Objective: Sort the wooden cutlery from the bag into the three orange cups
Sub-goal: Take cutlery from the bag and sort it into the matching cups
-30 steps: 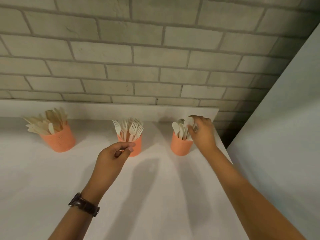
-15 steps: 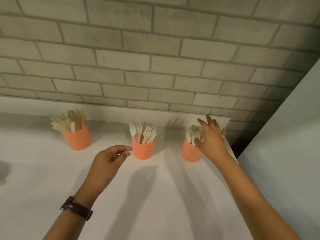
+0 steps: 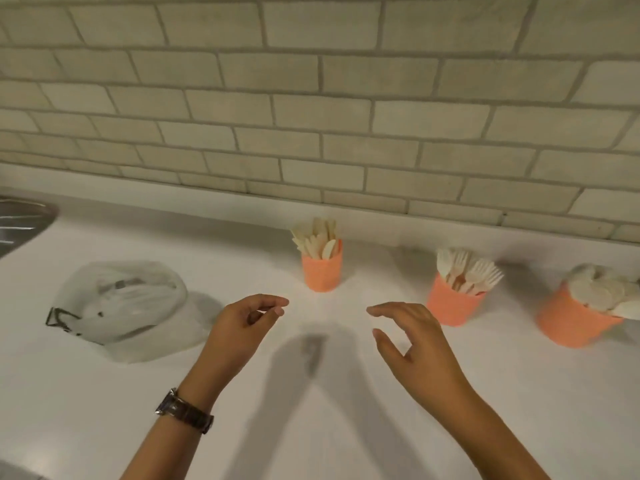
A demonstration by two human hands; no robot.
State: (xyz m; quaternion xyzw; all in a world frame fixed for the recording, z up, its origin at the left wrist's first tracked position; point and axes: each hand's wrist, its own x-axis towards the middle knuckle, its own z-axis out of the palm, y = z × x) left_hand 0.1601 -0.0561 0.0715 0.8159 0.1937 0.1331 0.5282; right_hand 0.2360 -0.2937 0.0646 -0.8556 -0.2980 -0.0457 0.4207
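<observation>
Hovering over the white counter (image 3: 311, 427), the left hand (image 3: 242, 327) has softly curled fingers and the right hand (image 3: 415, 341) has loose, spread fingers; both hold nothing. The crumpled white plastic bag (image 3: 128, 306) lies beside the left hand. Three orange cups (image 3: 322, 273) of wooden knives (image 3: 317, 239), forks (image 3: 467, 270) and spoons (image 3: 602, 292) stand behind. Best, I think, to hold the bag's mouth wide and check inside for leftovers

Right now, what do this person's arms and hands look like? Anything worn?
Both forearms are bare, no sleeves in view. A wristwatch with a dark brown strap and silvery metal case sits on the wrist behind the left hand. The right hand shows no ring, glove or band.
</observation>
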